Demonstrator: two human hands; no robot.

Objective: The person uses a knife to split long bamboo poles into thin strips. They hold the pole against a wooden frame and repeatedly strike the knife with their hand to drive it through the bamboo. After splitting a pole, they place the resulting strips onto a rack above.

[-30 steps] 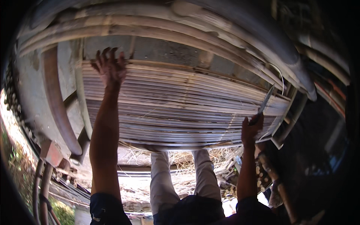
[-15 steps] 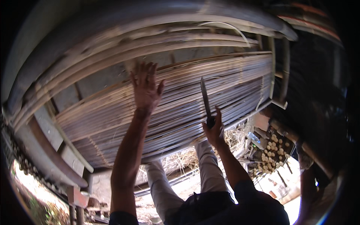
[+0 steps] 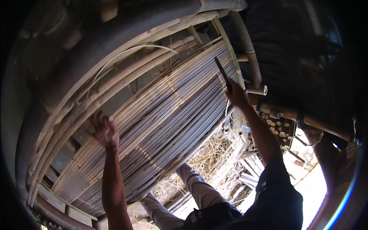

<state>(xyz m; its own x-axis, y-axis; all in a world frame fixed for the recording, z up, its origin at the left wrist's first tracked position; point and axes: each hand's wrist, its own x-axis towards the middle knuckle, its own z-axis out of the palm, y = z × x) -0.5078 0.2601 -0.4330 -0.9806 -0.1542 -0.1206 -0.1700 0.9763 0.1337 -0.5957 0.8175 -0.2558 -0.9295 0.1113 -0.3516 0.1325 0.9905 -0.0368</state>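
My right hand (image 3: 237, 95) is closed round the handle of a long knife (image 3: 221, 69). The dark blade points up and away over the right end of a panel of thin bamboo slats (image 3: 165, 111). Fingers apart and slightly blurred, my left hand (image 3: 105, 132) hovers at the panel's far left edge, holding nothing. Whether it touches the slats I cannot tell. Cross bindings run over the slats, which lie side by side within a bamboo frame.
Thick bamboo poles (image 3: 126, 36) curve along the far side, with a loose pale strip (image 3: 134, 48) over them. A pole's cut end (image 3: 263, 90) juts out at the right. Below the near edge lie straw-like shavings (image 3: 209, 153) and stacked cut bamboo (image 3: 279, 128).
My view has turned, so the panel now slants up to the right. My left hand has shifted left and lower, and my right hand with the knife has moved toward the panel's right end.
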